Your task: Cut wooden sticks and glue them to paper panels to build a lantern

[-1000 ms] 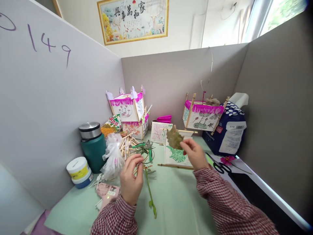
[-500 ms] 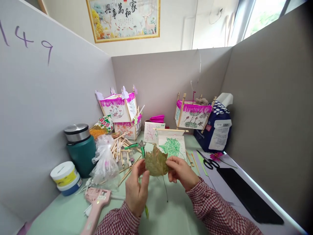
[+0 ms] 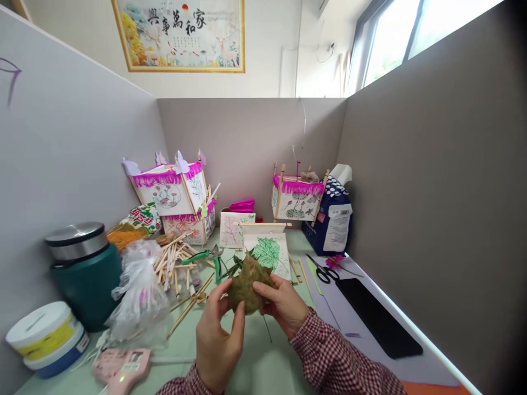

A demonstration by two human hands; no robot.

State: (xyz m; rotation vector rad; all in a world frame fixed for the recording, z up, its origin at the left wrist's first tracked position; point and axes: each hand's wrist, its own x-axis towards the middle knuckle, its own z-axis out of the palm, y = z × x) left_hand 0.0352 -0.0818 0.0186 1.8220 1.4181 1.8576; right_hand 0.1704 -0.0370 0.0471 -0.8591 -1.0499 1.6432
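Note:
A dry brown-green leaf (image 3: 250,281) is held up over the table between both hands. My left hand (image 3: 220,332) pinches its left edge between thumb and fingers. From the other side, my right hand (image 3: 284,304) grips it, thumb lying across the leaf's face. The thin stem hangs down below. Just behind the leaf stands a small white scroll (image 3: 267,249) with a green leaf print and a wooden rod along its top. Green-handled pliers (image 3: 206,256) lie beyond my left hand, partly hidden by dark green leaves.
To the left are a pink glue gun (image 3: 121,367), a white tub (image 3: 45,334), a teal flask (image 3: 86,280), a plastic bag (image 3: 142,291) and wooden sticks (image 3: 181,258). Paper lanterns (image 3: 168,192) stand behind. Scissors (image 3: 323,271) and a black phone-like slab (image 3: 379,315) lie right.
The view has swung to the right. My right thumb has moved further over the leaf, which looks more tilted and curled. Dark green leaves now show behind it.

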